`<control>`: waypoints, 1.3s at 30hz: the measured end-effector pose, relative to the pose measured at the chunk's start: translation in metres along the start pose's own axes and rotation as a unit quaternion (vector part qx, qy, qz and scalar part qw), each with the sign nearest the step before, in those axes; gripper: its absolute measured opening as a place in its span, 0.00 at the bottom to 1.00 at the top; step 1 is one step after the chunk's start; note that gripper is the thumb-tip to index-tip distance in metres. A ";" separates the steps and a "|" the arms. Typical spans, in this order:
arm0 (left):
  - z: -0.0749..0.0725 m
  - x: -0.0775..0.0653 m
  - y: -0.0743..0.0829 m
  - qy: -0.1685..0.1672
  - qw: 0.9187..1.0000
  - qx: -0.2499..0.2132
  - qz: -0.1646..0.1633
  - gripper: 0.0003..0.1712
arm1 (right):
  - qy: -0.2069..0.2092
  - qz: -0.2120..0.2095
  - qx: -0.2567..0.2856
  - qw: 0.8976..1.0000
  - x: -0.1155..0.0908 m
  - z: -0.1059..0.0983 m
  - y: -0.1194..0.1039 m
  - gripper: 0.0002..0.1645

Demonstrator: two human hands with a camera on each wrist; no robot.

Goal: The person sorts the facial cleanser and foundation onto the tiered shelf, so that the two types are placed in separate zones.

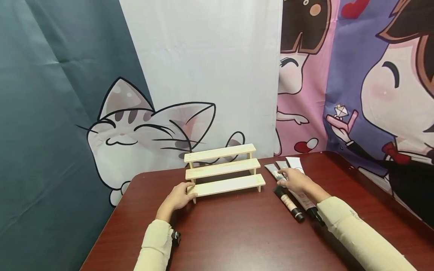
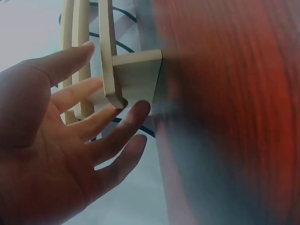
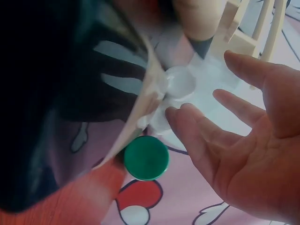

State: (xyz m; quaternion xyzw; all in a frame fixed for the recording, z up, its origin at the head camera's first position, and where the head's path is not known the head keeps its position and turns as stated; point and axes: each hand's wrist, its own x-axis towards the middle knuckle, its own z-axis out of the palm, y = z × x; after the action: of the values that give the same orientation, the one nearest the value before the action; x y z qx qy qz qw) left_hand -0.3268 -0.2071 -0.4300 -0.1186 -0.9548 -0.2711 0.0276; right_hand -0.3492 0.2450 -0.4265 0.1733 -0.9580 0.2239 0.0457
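Observation:
A pale wooden three-step rack point(image 1: 225, 184) stands at the table's far side. My left hand point(image 1: 179, 196) is at the left end of its lowest step, fingers spread loosely; in the left wrist view the fingertips come right up to the step's end and leg point(image 2: 138, 70). My right hand point(image 1: 296, 182) hovers over a group of tubes, fingers apart and slightly bent. A black tube with a beige label point(image 1: 288, 202) lies nearest the rack side. Beyond the hand show a grey tube end point(image 1: 271, 168) and a white one point(image 1: 293, 162). In the right wrist view, white caps point(image 3: 180, 83) sit near the fingertips.
The dark red table point(image 1: 237, 233) meets a printed cloth backdrop point(image 1: 210, 67) behind the rack. A green round cap point(image 3: 146, 158) and a large, blurred black object point(image 3: 56, 93) show close up in the right wrist view. A black strapped device point(image 1: 176, 237) is on my left wrist.

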 end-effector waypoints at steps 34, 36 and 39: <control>0.005 0.013 -0.018 0.010 0.995 -0.096 -0.015 0.18 | -0.030 0.084 0.130 0.988 0.039 0.016 0.012 0.27; 0.006 0.014 -0.019 0.014 0.995 -0.098 -0.013 0.17 | -0.031 0.088 0.135 0.986 0.039 0.018 0.014 0.27; 0.005 0.014 -0.020 0.019 0.995 -0.098 -0.022 0.17 | -0.031 0.097 0.136 0.985 0.040 0.020 0.015 0.29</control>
State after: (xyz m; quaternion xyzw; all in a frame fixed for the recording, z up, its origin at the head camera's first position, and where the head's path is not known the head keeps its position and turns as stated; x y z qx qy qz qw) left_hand -0.3449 -0.2178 -0.4432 -0.0946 -0.9255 -0.3656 0.0276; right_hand -0.3919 0.2366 -0.4437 0.0906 -0.9320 0.3498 -0.0295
